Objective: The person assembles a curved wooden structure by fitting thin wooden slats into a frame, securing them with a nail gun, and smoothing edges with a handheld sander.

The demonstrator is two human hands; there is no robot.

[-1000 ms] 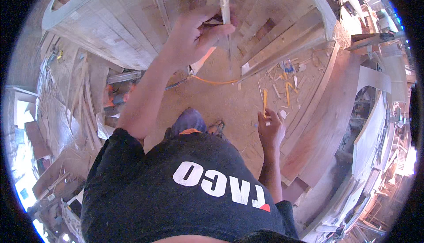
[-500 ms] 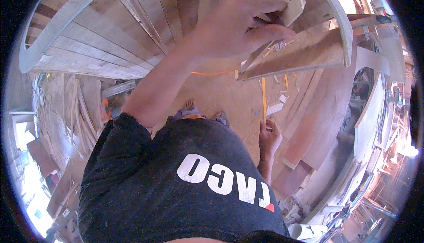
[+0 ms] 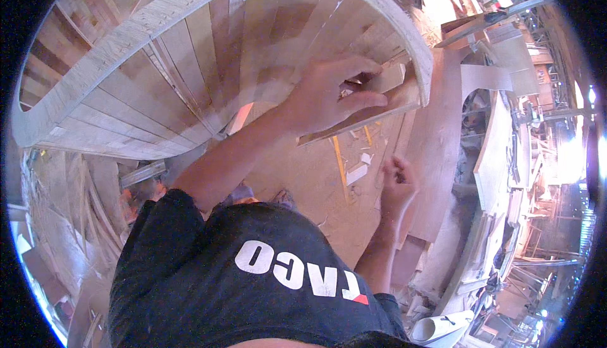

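My left hand (image 3: 332, 95) reaches up to the large curved wooden piece (image 3: 101, 63), which is built of narrow planks inside a pale bent rim. Its thumb and fingers pinch a small pale wood block (image 3: 393, 80), close to the right end of that rim. Lower down on the right, my right hand (image 3: 399, 182) hangs above the floor with its fingers curled in. Whatever it may hold is hidden. An orange-yellow strip (image 3: 341, 166) lies on the floor to its left, beside small white offcuts (image 3: 358, 171).
Long brown boards (image 3: 436, 152) lean along the right side, with more pale boards (image 3: 496, 152) behind them. Thin wood strips (image 3: 79, 202) are piled at the left. A white rolled sheet (image 3: 436, 328) lies at the lower right.
My left hand and the block have shifted down and left in view, along with the curved piece. My right hand has risen slightly, away from the orange-yellow strip, and its fingers are more curled.
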